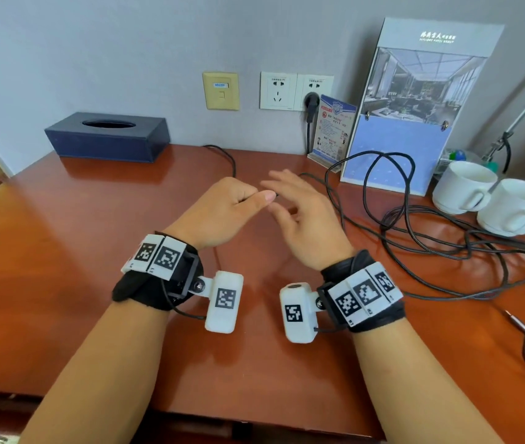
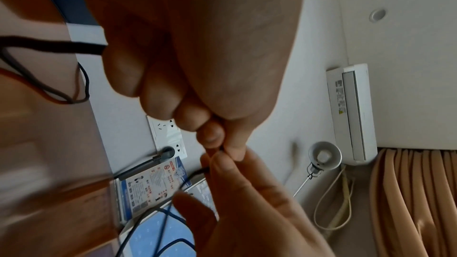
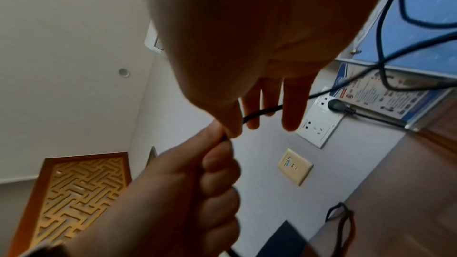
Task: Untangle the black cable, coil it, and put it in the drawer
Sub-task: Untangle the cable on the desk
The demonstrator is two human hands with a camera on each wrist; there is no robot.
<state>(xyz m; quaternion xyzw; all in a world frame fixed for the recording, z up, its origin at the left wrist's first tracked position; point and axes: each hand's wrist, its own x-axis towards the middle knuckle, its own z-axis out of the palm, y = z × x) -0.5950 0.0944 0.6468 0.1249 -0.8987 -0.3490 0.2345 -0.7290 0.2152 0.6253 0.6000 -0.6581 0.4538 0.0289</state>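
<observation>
The black cable [image 1: 466, 248] lies in a loose tangle of loops on the right half of the wooden desk [image 1: 94, 251]. Above the desk's middle my left hand [image 1: 264, 197] is curled and pinches one strand between thumb and forefinger. That pinch shows close up in the left wrist view, on my left hand [image 2: 217, 140]. My right hand [image 1: 293, 206] is right beside it, fingers straight and thumb apart. The cable [image 3: 262, 111] runs behind the right fingers [image 3: 294, 112], and one fingertip meets the left hand [image 3: 210, 173]. No drawer is plainly visible.
A dark blue tissue box [image 1: 107, 136] stands at the back left. A brochure stand [image 1: 414, 107], a small card [image 1: 334, 133] and two white cups [image 1: 463, 187] crowd the back right. A black plug [image 1: 310, 102] sits in the wall socket. A metal-tipped cable end [image 1: 514, 318] lies at the right.
</observation>
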